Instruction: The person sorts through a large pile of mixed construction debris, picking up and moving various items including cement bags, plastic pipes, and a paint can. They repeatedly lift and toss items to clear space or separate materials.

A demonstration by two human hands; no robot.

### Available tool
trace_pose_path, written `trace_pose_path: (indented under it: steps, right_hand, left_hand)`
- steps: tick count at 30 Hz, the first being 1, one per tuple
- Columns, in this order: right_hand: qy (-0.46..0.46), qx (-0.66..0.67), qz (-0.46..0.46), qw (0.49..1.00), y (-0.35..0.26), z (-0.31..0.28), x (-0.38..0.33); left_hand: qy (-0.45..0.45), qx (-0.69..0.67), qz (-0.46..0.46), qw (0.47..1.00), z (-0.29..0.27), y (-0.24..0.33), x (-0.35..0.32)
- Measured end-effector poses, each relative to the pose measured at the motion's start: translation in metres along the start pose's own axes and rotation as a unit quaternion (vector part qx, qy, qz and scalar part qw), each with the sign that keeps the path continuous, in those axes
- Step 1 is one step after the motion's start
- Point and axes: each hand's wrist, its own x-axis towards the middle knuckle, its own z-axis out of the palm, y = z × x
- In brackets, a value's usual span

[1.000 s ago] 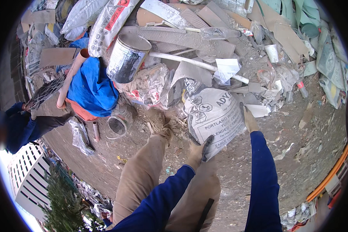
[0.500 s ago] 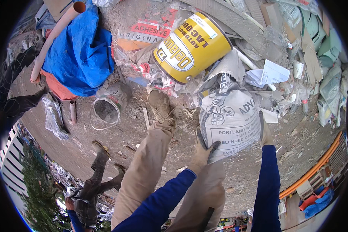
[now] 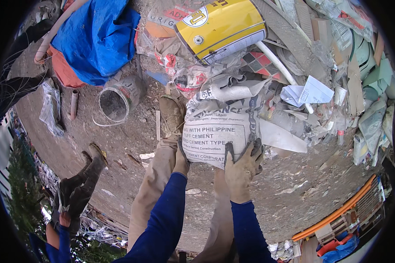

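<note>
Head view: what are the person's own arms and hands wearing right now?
Both forearms are in long, plain blue sleeves that reach the wrists. The right hand wears a dusty tan work glove with dark, grimy fingertips. The left hand is mostly hidden behind the grey cement sack; what shows looks gloved in the same tan. No watch or markings visible.

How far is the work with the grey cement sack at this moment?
Done: both gloved hands are on the cement sack, the left hand at its lower left edge, the right hand gripping its lower right corner. In hand: the sack leans against the rubble beside the yellow drum. Left: it is not clear of the pile, nor opened.
</note>
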Motion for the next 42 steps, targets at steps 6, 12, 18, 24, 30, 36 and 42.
trace_pose_path:
  steps: [6,12,18,24,30,36,42]
  right_hand:
    - [0.079,0.103,-0.059,0.99,0.062,-0.007,0.06]
    - [0.006,0.318,-0.086,0.944,0.173,0.003,0.139]
    - [-0.036,0.529,-0.046,0.847,0.224,0.061,0.121]
    - [-0.127,0.605,0.028,0.785,0.229,0.073,0.084]
    - [-0.204,0.598,0.092,0.77,0.218,0.067,0.117]
    - [-0.316,0.503,-0.028,0.804,0.186,0.099,0.187]
    - [-0.186,0.42,-0.167,0.872,0.174,0.133,0.168]
  left_hand:
    - [-0.005,0.052,0.055,0.997,0.019,-0.038,-0.034]
    - [-0.174,0.06,-0.05,0.982,0.091,-0.03,-0.037]
    - [-0.142,0.168,-0.004,0.976,0.098,-0.035,-0.018]
    - [-0.095,0.22,0.096,0.966,0.059,-0.066,0.003]
    - [-0.157,0.079,-0.082,0.981,0.053,-0.027,0.034]
    - [-0.118,0.087,-0.124,0.981,0.019,0.006,0.074]
    - [-0.137,0.083,-0.112,0.981,-0.019,0.016,0.105]
